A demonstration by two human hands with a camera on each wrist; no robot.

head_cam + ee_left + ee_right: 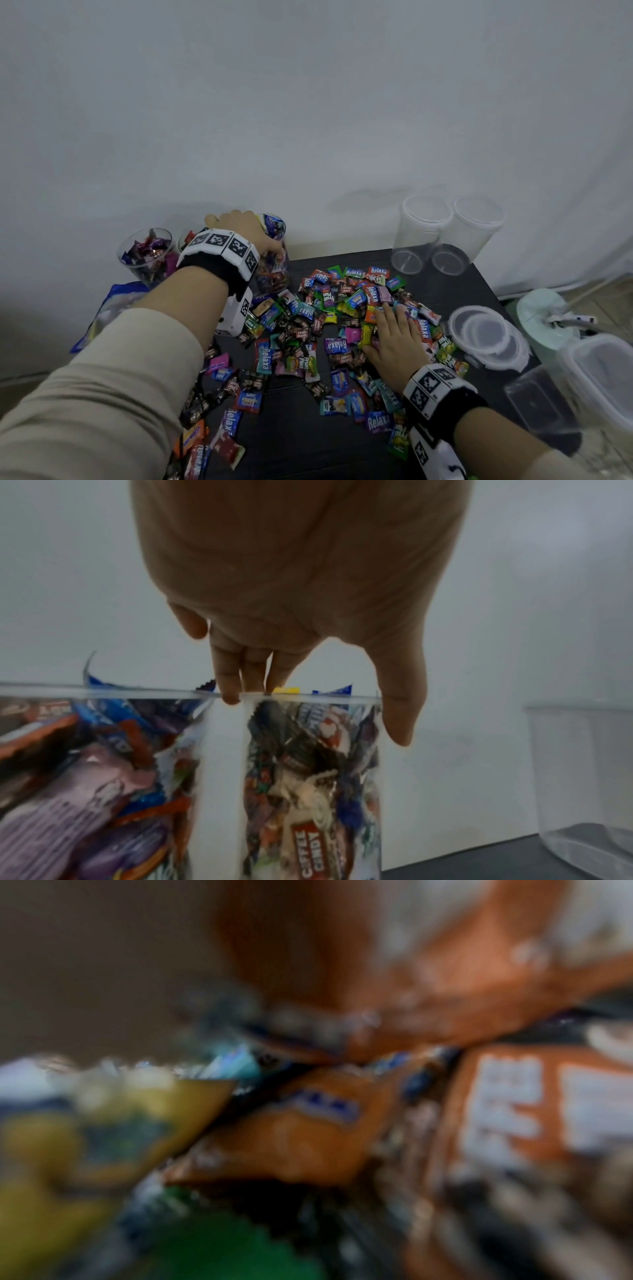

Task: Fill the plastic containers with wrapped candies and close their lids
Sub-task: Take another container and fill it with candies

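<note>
Head view: left hand (246, 228) grasps the full container (274, 253); right hand (394, 337), fingers relaxed on the candies (308, 329), should scoop small handfuls.

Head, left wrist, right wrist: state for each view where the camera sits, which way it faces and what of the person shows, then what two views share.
Head: worn on the head, facing forward and down at the table and candy pile; shows both forearms, left hand and right hand.
Left wrist: looks along the left hand at the filled container its fingers grip at the rim.
Right wrist: pressed close to blurred wrappers; a hand cannot be made out.
Shared: head and left wrist both show the filled container and an empty container.
</note>
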